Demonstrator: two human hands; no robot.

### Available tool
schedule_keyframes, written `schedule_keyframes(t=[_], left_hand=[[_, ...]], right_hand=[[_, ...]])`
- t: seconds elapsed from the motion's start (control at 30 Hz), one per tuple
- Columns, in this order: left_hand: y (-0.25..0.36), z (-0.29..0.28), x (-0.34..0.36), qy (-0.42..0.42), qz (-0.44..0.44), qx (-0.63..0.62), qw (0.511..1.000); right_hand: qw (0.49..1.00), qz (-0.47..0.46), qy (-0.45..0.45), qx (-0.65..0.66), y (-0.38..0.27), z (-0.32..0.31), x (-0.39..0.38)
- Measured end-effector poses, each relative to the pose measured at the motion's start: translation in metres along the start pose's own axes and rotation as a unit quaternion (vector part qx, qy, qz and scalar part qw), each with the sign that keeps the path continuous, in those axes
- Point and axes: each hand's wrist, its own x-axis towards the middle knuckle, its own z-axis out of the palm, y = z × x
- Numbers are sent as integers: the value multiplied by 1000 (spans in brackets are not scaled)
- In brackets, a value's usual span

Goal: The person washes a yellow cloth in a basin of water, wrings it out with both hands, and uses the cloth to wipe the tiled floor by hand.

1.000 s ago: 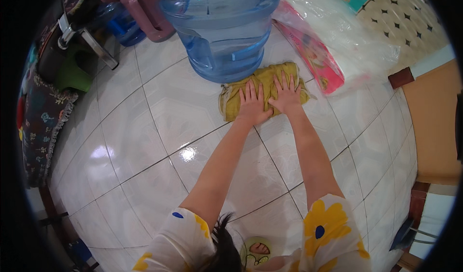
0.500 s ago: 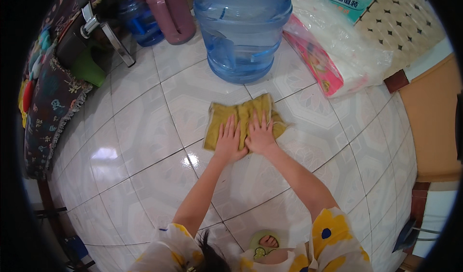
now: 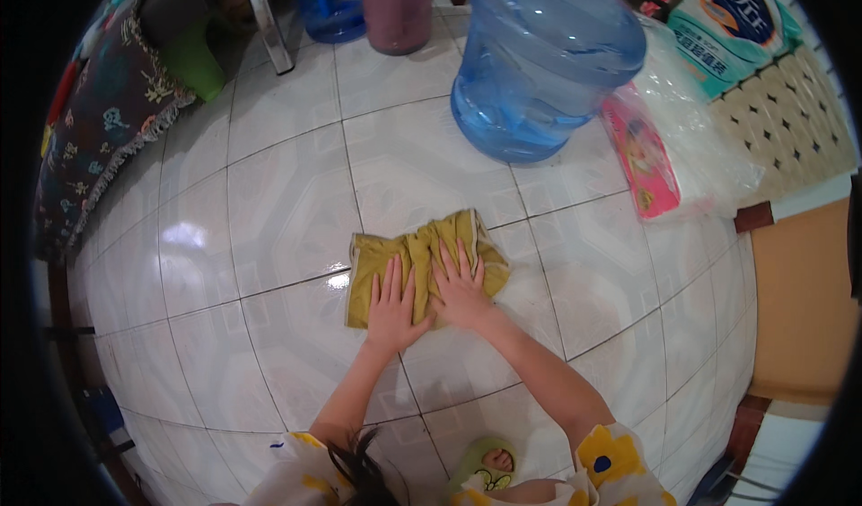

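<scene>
Spread on the pale tiled floor (image 3: 278, 210) lies a crumpled mustard-yellow cloth (image 3: 417, 259) with a light edging. My left hand (image 3: 392, 313) rests flat on its left half, fingers stretched forward. On the right half my right hand (image 3: 461, 292) presses down with its fingers spread. The thumbs sit close to each other near the cloth's lower edge. Beyond the cloth, to the right, stands a large clear blue water jug (image 3: 548, 66), apart from both hands.
A pink jug (image 3: 395, 8) and a smaller blue bottle (image 3: 330, 3) stand at the back. Plastic-wrapped packs (image 3: 691, 147) lie at the right, beside a tan cabinet side (image 3: 799, 290). Left are a metal leg (image 3: 268, 26) and a dark patterned fringed cloth (image 3: 108, 120). A green slipper (image 3: 485, 463) is below.
My hands and the cloth have come nearer to me and a little left over the floor. The view has turned, so the water jug appears farther right and tilted.
</scene>
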Motion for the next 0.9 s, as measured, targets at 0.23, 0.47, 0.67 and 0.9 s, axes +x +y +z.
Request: schedule_keyframes(t=[0.23, 0.47, 0.67, 0.9], left_hand=[[-57, -17, 85, 27, -27, 33, 999], [-120, -30, 174, 44, -5, 60, 997], [-165, -25, 257, 8, -22, 84, 996], [-188, -39, 310, 24, -25, 99, 994]], right_hand=[[1000, -15, 20, -2, 6, -27, 110], [999, 44, -26, 3, 8, -52, 217], [995, 97, -12, 6, 25, -64, 305], [996, 58, 56, -26, 45, -78, 360]])
